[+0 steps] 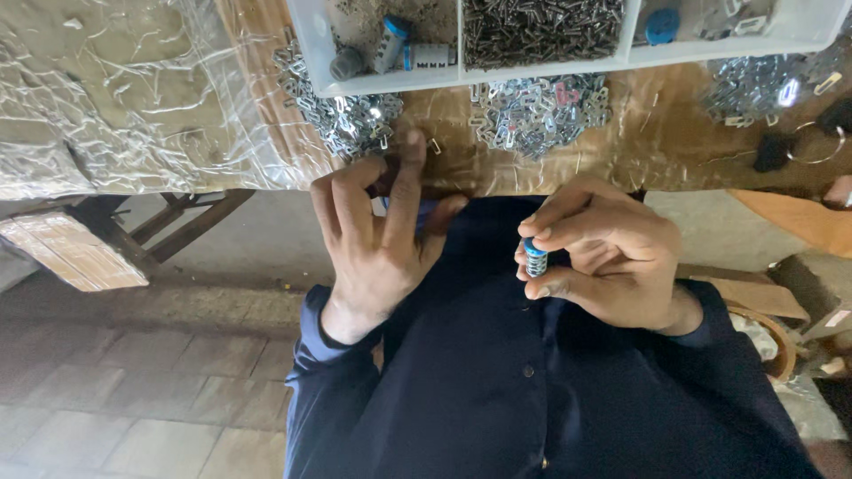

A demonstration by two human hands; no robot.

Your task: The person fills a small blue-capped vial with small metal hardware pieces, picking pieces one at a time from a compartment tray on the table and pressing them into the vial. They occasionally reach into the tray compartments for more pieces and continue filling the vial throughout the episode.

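Head camera, looking down past the person's dark blue shirt front (532, 390) to the near edge of a workbench covered in crinkled clear plastic sheet (133, 98).

The right hand (612, 257) is curled nearly closed. Its thumb and forefinger pinch a small cylinder with a blue cap and a coiled silver metal spring body (535, 258). The cylinder stands roughly upright in the frame, blue cap toward the bench and spring end toward the person's body. It sits at the hand's left side, facing the other hand.

The left hand (377, 231) is half open and appears to hold nothing, though its palm is hidden. Its fingers stretch toward the bench edge, fingertips touching or just over a loose heap of small flat silver metal clips (355, 120). A second heap of the same clips (537, 111) lies to the right of the first heap, nearer the right hand.

Beyond the heaps, a white plastic compartment tray (461, 75) holds more blue-capped cylinders and dark springs.

The two hands are near each other but apart.
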